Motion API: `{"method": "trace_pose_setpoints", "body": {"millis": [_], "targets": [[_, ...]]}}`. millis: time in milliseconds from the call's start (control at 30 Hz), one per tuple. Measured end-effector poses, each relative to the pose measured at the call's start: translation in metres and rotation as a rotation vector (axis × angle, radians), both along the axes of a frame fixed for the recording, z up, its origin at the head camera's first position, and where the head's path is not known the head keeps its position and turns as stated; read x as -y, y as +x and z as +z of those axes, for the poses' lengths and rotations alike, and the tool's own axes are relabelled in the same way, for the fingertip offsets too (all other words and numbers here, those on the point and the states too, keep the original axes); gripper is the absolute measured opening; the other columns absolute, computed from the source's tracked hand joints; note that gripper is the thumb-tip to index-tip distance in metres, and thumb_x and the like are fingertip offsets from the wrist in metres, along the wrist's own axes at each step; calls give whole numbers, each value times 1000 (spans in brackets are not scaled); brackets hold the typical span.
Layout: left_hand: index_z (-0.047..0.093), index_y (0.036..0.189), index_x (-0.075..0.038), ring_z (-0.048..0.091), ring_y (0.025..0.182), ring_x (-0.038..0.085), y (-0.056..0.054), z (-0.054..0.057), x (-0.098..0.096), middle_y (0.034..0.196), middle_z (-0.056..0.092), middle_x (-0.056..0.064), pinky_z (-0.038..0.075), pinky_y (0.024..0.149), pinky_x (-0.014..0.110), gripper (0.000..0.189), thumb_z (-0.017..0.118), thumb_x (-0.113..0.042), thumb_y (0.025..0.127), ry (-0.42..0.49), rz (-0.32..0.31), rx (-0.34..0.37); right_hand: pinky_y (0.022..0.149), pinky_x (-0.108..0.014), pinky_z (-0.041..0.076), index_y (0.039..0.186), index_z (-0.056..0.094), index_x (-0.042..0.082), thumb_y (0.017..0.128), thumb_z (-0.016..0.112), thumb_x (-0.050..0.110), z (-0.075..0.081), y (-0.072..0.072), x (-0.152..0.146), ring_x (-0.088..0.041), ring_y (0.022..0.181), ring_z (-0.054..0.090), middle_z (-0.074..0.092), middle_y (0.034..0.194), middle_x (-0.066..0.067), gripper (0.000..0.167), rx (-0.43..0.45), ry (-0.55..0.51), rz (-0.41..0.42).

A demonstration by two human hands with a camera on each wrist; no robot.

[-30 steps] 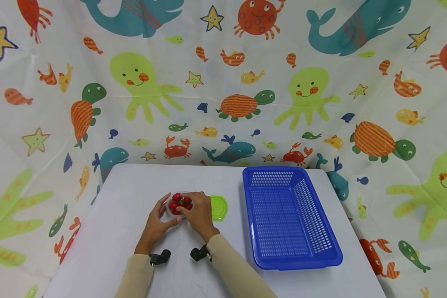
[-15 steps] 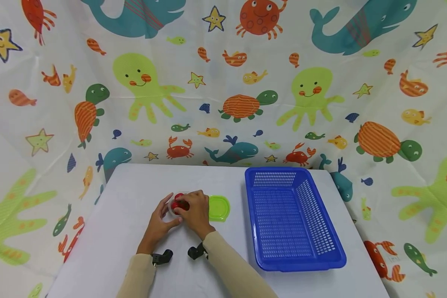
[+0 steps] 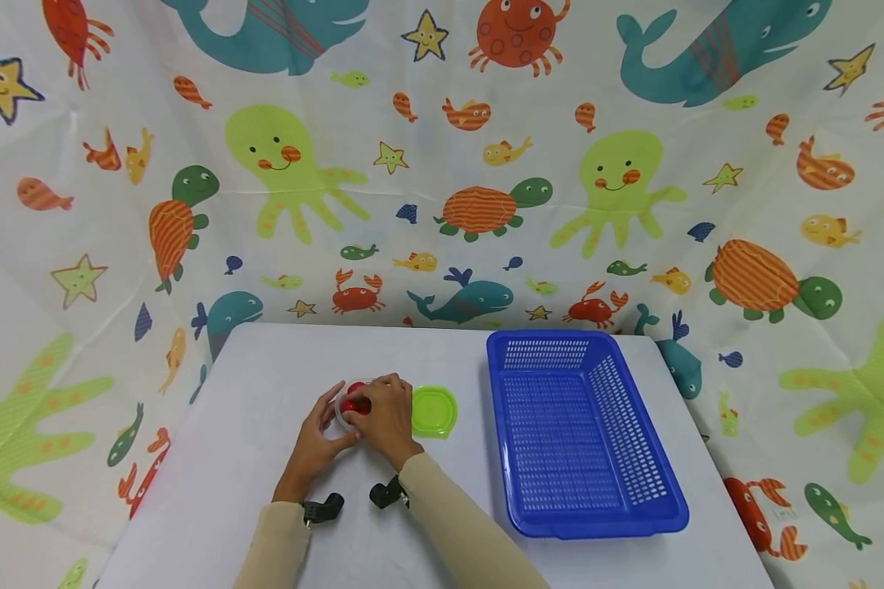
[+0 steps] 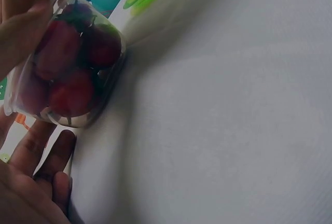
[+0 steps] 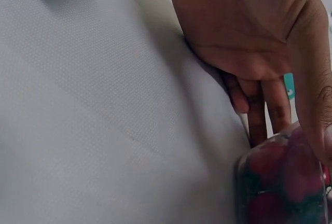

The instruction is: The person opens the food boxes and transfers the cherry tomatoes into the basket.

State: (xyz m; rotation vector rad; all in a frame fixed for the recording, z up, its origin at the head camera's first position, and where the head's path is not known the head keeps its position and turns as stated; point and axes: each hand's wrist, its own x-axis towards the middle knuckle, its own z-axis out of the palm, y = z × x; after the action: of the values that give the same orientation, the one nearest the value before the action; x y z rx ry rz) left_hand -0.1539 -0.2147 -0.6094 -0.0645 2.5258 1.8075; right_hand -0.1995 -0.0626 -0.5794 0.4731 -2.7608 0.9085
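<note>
A small clear plastic tub [image 4: 80, 117] of red tomatoes [image 4: 72, 93] with green stem tops stands on the table. My left hand [image 3: 317, 442] grips the tub from its left side. In the right wrist view the left hand's thumb [image 5: 311, 73] lies along the near side and its fingers reach behind the tub. From the right my right hand [image 3: 389, 417] bends over the opening. Its thumb and fingers pinch at a tomato [image 3: 355, 402] near the top, and the back of that hand hides part of the contents.
A bright green lid [image 3: 435, 411] lies on the white table [image 3: 228, 458] just right of the right hand. Further right stands a large blue plastic basket [image 3: 552, 442] with nothing in it. A patterned cloth [image 3: 412, 188] hangs behind the table.
My right hand has closed in over the tub, its fingers drawn nearer the thumb, so fewer tomatoes show. The left hand keeps its grip. The head view has shifted slightly.
</note>
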Motion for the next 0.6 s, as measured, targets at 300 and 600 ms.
{"method": "trace_pose_setpoints", "body": {"millis": [300,600], "targets": [[32,167,-23,35,160,39,-2,-2,0,170,40,15,21,131,67,99,90,-24,87,2,-3,-7,113,-40,47,116,84,28,88,88,40,-2,2,-5,-13,121,61,81,116,11,31,-38,-54,-3],[35,166,-22,41,156,40,-2,-4,0,171,39,12,24,130,67,98,91,-22,85,17,4,-50,101,-38,52,116,83,22,90,87,34,2,5,-12,-14,112,66,82,114,7,29,-87,-205,2]]}}
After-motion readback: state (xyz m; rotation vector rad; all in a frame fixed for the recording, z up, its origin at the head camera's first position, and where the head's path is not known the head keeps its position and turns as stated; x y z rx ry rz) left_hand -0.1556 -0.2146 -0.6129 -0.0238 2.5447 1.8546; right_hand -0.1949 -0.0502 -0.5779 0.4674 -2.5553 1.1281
